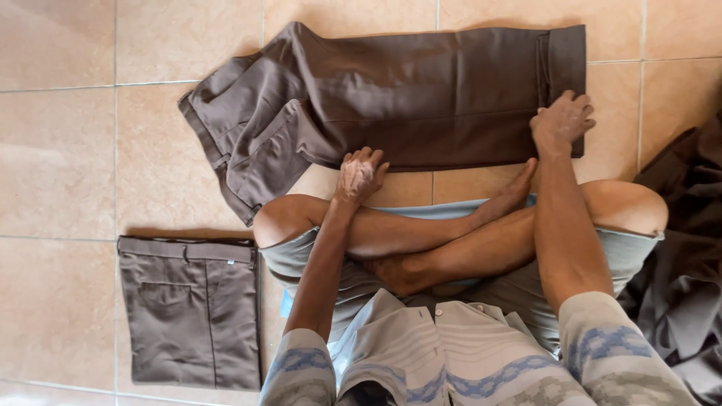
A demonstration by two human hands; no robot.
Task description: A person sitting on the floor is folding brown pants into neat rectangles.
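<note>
A person is sitting cross-legged on the tiled floor (60, 150) with a pair of brown trousers (421, 98) lying flat in front of the knees, legs laid one over the other, waistband to the left and hems to the right. The left hand (359, 174) is resting loosely curled on the near edge around mid-leg, its grip closing on nothing that can be seen. The right hand (561, 120) is pressing down at the hem end, fingers bent over the cloth, though whether they are pinching it cannot be told. The step in hand looks like smoothing the trousers. A second, already folded pair (192, 308) is lying on the floor to the left, well apart, and dark cloth (684, 278) is heaped at the right.
</note>
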